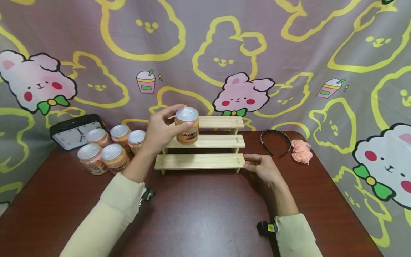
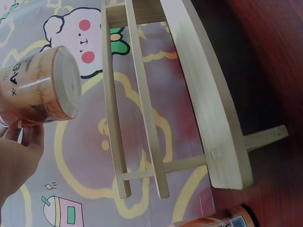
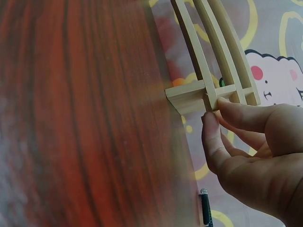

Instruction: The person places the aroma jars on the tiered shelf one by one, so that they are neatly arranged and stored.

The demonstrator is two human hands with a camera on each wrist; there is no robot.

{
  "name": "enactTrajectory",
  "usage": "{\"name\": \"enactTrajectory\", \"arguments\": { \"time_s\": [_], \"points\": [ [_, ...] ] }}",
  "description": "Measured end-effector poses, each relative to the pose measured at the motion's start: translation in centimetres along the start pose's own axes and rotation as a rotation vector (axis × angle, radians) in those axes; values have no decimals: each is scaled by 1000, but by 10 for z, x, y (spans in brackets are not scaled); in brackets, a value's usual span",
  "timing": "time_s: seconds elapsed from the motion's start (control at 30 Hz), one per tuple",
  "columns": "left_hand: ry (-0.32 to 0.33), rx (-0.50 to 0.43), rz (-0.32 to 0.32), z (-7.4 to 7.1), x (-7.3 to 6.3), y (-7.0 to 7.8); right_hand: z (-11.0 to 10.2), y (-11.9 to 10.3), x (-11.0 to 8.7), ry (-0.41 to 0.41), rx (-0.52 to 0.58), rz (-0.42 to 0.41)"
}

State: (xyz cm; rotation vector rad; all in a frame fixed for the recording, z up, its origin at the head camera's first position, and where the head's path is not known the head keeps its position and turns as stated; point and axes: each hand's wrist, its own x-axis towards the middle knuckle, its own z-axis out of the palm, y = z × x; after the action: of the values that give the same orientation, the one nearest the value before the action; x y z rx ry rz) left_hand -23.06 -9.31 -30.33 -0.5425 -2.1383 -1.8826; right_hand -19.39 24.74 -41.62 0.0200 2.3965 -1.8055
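Note:
My left hand (image 1: pixel 158 130) grips an orange-labelled can (image 1: pixel 187 126) with a silver lid, thumb across its near side. The can is upright, held up in front of the upper boards of a three-step wooden display shelf (image 1: pixel 199 162). In the left wrist view, the can's pale base (image 2: pixel 68 82) faces the shelf, apart from its boards (image 2: pixel 203 94). My right hand (image 1: pixel 264 169) is at the right end of the lowest step. Its thumb and forefinger pinch that board's end in the right wrist view, with the other fingers (image 3: pixel 241 135) partly hidden behind the thumb side.
Several similar cans (image 1: pixel 115 157) stand grouped left of the shelf, beside my left forearm. Behind them a black-framed clock (image 1: pixel 77 134) leans near the patterned cloth. To the shelf's right lie a dark headband (image 1: pixel 262 140) and a peach yarn bundle (image 1: pixel 302 151) on the brown table (image 1: pixel 199 214).

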Motion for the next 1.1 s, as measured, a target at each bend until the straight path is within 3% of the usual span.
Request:
{"name": "enactTrajectory", "arguments": {
  "time_s": [0.6,0.9,1.1],
  "points": [
    [-9,1,3,15,11,-4,-1,2,0,11,-32,-1],
    [-15,-68,-10,26,17,-7,0,2,0,3,-43,2],
    [-23,-56,-13,33,22,-7,0,0,0,10,-35,11]
  ]
}}
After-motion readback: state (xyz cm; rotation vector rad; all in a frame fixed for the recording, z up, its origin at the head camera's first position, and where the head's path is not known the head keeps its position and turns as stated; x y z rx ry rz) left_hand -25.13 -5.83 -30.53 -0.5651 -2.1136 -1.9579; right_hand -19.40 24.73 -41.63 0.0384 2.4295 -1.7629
